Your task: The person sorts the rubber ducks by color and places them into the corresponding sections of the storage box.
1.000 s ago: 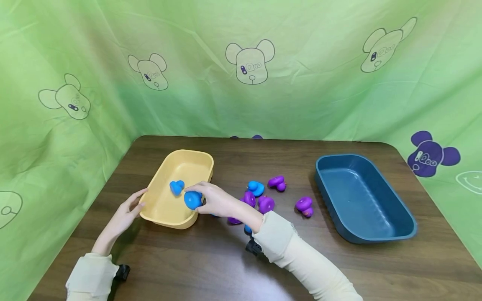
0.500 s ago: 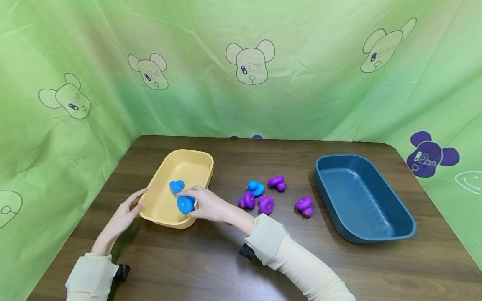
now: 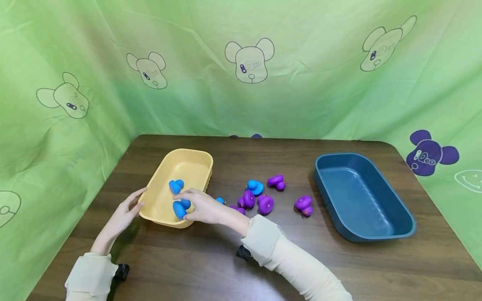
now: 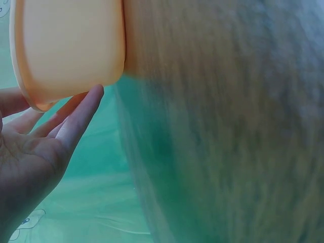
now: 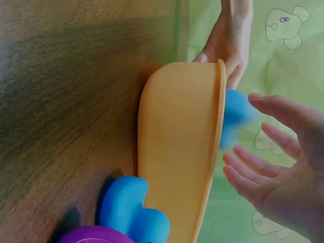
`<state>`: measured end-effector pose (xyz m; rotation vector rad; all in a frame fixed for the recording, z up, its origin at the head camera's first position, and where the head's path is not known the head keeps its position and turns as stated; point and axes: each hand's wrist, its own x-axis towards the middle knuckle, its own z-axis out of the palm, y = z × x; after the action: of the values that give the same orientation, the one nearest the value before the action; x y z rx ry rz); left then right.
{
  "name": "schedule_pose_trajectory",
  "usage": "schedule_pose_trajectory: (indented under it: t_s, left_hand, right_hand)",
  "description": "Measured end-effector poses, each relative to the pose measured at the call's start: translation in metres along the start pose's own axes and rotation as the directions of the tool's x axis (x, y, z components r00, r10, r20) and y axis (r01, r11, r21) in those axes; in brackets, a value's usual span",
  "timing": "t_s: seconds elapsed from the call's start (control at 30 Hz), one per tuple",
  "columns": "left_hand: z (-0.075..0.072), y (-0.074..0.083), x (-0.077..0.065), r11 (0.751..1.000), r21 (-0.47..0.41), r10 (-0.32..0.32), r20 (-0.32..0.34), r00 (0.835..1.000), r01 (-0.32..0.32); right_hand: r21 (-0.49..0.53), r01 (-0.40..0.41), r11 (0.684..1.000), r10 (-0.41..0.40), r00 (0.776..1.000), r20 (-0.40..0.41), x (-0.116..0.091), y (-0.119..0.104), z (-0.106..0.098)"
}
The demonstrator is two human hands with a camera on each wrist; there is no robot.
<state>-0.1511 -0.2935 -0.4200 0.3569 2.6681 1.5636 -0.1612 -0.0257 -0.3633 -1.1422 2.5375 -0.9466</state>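
A blue rubber duck [image 3: 180, 210] is in the air over the yellow tray [image 3: 192, 156], just off the fingertips of my right hand [image 3: 203, 207]. In the right wrist view that hand's fingers [image 5: 248, 174] are spread and apart from the blurred duck [image 5: 235, 114]. Another blue duck [image 3: 175, 187] lies inside the tray. At the tray's left side, my left hand [image 3: 122, 215] touches the rim and outer wall. Its extended fingers [image 4: 81, 116] rest against the wall in the left wrist view.
Several purple ducks [image 3: 265, 205] and a blue duck [image 3: 255, 187] lie mid-table. Another blue duck [image 5: 126, 210] sits close beside the yellow tray, partly behind my right hand in the head view. A dark blue tray [image 3: 357, 196] stands on the right. Green cloth [image 3: 188, 108] hangs behind the table.
My right hand has moved slightly left and deeper over the yellow tray and has let go of the blue duck, which has tilted. The left hand stays at the tray.
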Motion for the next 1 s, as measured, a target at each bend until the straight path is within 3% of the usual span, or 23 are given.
schedule_pose_trajectory:
  t_s: [0.57, 1.0]
  left_hand:
    - [-0.001, 0.000, 0.000, 1.000, 0.001, 0.015, 0.010, 1.000, -0.015]
    - [-0.001, 0.000, 0.000, 1.000, -0.029, -0.003, 0.019, 1.000, 0.003]
  right_hand:
    - [-0.027, 0.099, 0.995, -0.100, 0.994, -0.046, -0.023, 0.008, -0.012]
    - [0.010, 0.057, 0.998, -0.057, 0.997, -0.057, -0.047, 0.021, -0.028]
